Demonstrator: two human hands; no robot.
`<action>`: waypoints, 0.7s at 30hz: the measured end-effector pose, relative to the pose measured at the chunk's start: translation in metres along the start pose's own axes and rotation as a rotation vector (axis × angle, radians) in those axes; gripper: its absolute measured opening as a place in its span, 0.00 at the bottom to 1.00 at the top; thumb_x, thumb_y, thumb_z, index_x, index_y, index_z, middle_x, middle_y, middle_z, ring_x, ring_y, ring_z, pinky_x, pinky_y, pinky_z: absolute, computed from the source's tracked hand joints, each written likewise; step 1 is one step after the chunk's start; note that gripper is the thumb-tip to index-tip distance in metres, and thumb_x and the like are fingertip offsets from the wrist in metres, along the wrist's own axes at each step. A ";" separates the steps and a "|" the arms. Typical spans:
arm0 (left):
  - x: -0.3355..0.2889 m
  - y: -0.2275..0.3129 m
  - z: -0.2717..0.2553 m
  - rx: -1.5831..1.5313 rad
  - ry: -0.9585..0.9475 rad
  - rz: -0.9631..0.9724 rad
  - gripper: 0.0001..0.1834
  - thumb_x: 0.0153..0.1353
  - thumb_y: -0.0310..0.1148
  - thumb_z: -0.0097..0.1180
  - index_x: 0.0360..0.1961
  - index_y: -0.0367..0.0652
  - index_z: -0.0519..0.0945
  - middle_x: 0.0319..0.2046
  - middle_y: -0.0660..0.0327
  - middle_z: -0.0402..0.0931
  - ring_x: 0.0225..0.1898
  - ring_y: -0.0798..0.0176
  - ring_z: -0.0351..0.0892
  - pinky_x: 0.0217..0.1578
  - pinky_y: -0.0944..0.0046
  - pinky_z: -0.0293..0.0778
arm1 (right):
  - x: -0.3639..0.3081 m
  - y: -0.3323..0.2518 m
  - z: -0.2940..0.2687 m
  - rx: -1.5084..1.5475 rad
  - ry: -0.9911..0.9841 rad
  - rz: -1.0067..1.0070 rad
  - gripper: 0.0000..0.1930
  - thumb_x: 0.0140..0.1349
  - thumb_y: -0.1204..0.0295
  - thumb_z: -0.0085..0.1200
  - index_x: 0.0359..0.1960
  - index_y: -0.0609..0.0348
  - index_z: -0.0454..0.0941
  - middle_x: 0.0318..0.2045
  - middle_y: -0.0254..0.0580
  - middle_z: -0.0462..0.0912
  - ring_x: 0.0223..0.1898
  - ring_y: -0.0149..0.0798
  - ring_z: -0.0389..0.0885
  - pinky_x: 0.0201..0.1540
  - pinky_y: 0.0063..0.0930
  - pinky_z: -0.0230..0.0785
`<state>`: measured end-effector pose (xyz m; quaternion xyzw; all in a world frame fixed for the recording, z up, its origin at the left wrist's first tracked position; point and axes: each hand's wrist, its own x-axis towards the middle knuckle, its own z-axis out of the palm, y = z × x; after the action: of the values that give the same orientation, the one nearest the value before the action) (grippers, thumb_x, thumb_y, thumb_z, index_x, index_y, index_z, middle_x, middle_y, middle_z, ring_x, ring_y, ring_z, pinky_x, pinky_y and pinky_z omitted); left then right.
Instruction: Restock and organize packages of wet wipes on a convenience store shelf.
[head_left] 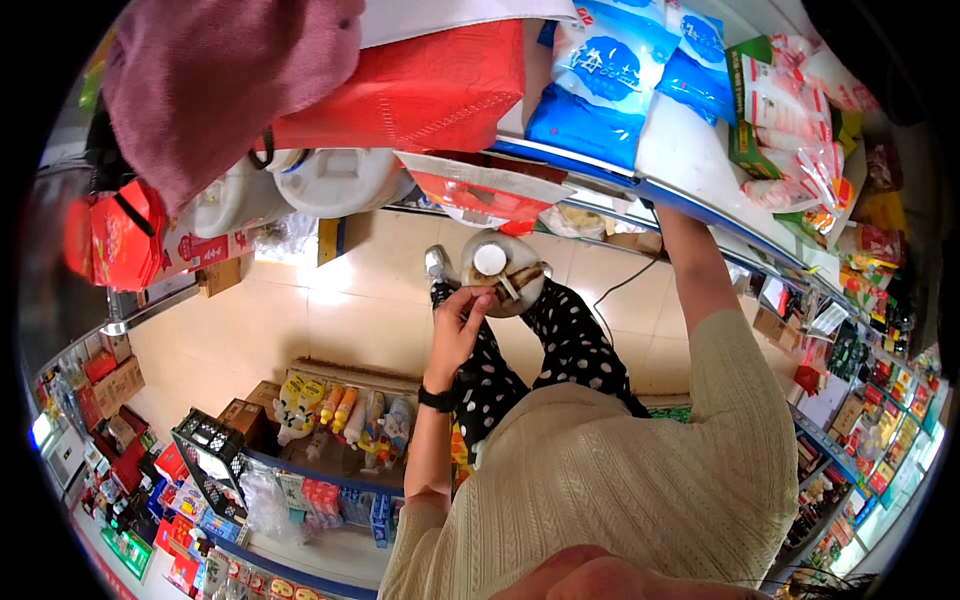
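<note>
My left hand [462, 322] is over my lap with thumb and fingers pinched together. Whatever is between the fingertips, if anything, is too small to make out. Just beyond it, between my legs, is a round greyish surface [520, 303]. On that surface lie a white round piece [490, 259] and brown, stick-like bits [516, 277], among them a pale stick [509, 289]. My right forearm [690, 262] reaches forward to the right, and its hand disappears beneath the blue shelf edge [725, 213], its fingers hidden.
Blue-and-white packets [610, 75] and red-and-white bags [790, 125] fill the shelf ahead. A red bag [420, 90] and a mauve cloth [230, 80] hang at the left, above white jugs [340, 182]. A black cable [606, 300] crosses the tiled floor. Bottles [345, 410] stand on a low shelf behind left.
</note>
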<state>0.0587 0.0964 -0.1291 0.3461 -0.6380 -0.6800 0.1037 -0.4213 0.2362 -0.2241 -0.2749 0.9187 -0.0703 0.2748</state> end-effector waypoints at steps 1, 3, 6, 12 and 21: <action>0.001 0.007 0.000 0.006 0.001 0.023 0.12 0.69 0.32 0.54 0.43 0.33 0.81 0.33 0.57 0.84 0.36 0.66 0.82 0.41 0.66 0.76 | -0.006 -0.006 -0.002 0.012 -0.010 -0.017 0.29 0.61 0.56 0.57 0.59 0.62 0.73 0.52 0.46 0.78 0.52 0.37 0.75 0.55 0.27 0.68; 0.003 0.023 -0.001 -0.012 -0.025 0.064 0.12 0.70 0.33 0.53 0.45 0.34 0.81 0.34 0.59 0.83 0.38 0.68 0.81 0.42 0.67 0.75 | -0.026 -0.020 -0.005 0.052 -0.045 -0.066 0.30 0.60 0.56 0.57 0.60 0.63 0.73 0.53 0.46 0.78 0.52 0.37 0.75 0.55 0.26 0.67; 0.009 0.052 -0.003 -0.116 -0.129 0.058 0.13 0.71 0.34 0.52 0.45 0.34 0.80 0.36 0.60 0.83 0.40 0.69 0.80 0.45 0.68 0.75 | -0.083 -0.043 -0.015 0.166 -0.197 -0.218 0.31 0.60 0.55 0.57 0.60 0.63 0.72 0.53 0.47 0.78 0.53 0.37 0.75 0.55 0.26 0.67; 0.036 0.110 -0.003 -0.101 -0.477 -0.003 0.22 0.69 0.39 0.57 0.57 0.35 0.72 0.46 0.59 0.80 0.47 0.68 0.77 0.51 0.65 0.73 | -0.238 -0.099 -0.039 0.791 -0.482 -0.130 0.31 0.57 0.58 0.58 0.58 0.69 0.72 0.49 0.44 0.77 0.52 0.34 0.72 0.56 0.26 0.63; 0.036 0.208 0.011 -0.593 -0.401 -0.057 0.16 0.66 0.35 0.60 0.52 0.41 0.77 0.44 0.64 0.82 0.42 0.72 0.81 0.43 0.69 0.77 | -0.327 -0.222 -0.108 1.448 -0.653 -0.216 0.27 0.65 0.60 0.56 0.60 0.64 0.69 0.49 0.38 0.81 0.50 0.30 0.79 0.54 0.24 0.71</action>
<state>-0.0367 0.0498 0.0534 0.1783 -0.4109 -0.8925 0.0533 -0.1482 0.2257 0.0811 -0.1224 0.4863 -0.5913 0.6316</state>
